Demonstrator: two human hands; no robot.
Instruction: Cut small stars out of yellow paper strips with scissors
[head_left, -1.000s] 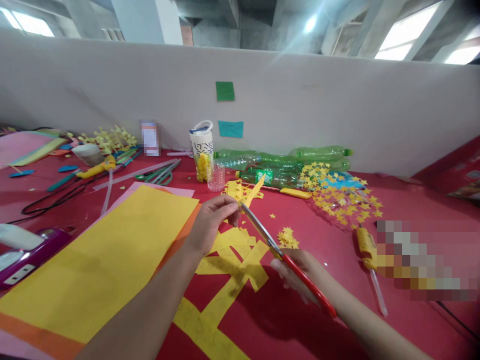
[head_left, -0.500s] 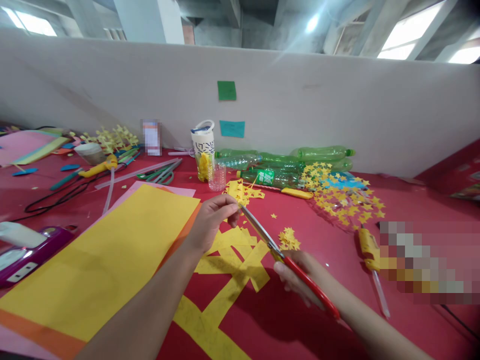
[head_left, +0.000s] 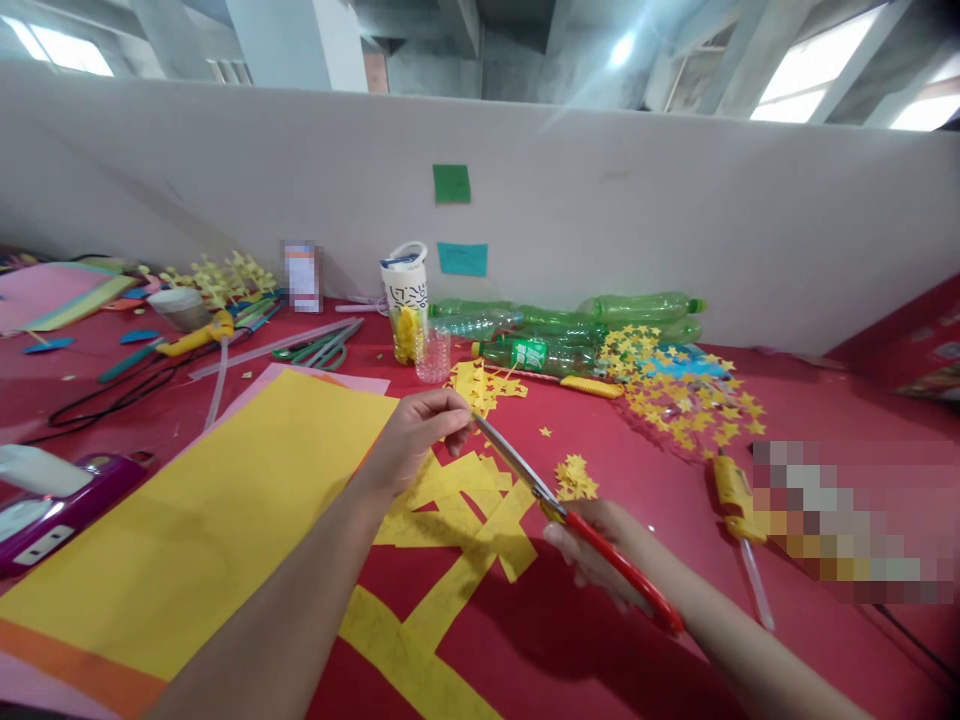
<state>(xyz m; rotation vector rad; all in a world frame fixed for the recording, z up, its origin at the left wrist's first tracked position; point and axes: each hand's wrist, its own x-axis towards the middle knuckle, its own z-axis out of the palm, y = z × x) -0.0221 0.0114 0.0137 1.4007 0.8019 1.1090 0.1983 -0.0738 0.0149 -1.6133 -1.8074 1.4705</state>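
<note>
Red covering spreads over the table (head_left: 562, 670), and behind it a pale upright partition (head_left: 600, 220) carries 2 small paper notes, 1 green (head_left: 451, 184) and 1 blue (head_left: 463, 259). At lower right of centre, the right hand (head_left: 600, 550) is wrapped around the long red handles of a pair of silver-bladed metal scissors (head_left: 551, 505); the blades look nearly closed, tip beside the left hand (head_left: 420, 435) at the centre. That hand's thumb and fingers are pinched together; whatever they hold is too small to tell. Below centre lie flat yellow paper strips (head_left: 472, 560), with a heap of small yellow paper stars (head_left: 576, 478) right of the blades. Scissors like these should feel rigid and fairly light, best gripped by the handles; the strips seem featherlight, bendable and easily creased, so pinch an edge.
</note>
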